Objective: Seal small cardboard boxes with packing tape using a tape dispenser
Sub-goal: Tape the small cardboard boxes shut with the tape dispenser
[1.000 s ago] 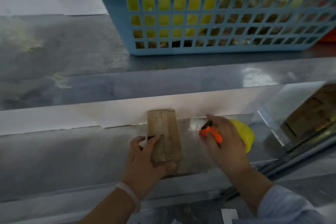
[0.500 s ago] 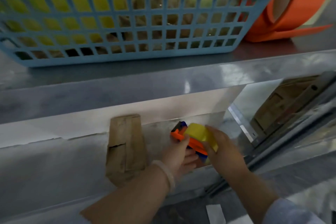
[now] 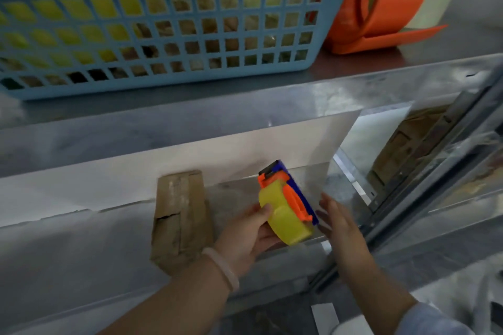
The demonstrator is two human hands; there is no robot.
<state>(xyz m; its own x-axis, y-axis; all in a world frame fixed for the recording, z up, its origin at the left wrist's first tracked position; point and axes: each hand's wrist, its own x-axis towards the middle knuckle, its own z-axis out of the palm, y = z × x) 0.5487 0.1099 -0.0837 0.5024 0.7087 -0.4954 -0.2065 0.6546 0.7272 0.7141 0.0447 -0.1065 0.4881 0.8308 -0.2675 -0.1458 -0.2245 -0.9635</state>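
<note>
**Dispenser in hand, 1 box waiting on the bench**

The tape dispenser (image 3: 285, 207), a yellow roll in an orange and blue frame, is held up off the bench (image 3: 81, 253), cutter end pointing away from the person. The left hand (image 3: 245, 236) grips it from below, thumb curled over the yellow roll. The right hand (image 3: 340, 223) is spread, fingers straight, just beside the blue side of the frame; whether it touches cannot be told. Neither hand is on the cardboard box (image 3: 181, 215), which lies on the bench just left of the left hand, apart from the dispenser.

A pale glossy strip along the box's top may be tape already laid, but a ragged edge shows at its near left flap, so the seal looks unfinished at best. No tape runs from roll to box. The dispenser has yet to reach the box, lay tape and cut it. Only 1 box shows on the bench. A blue basket (image 3: 163, 35) on the shelf (image 3: 245, 84) above holds brown and yellow items, too hidden to name.
</note>
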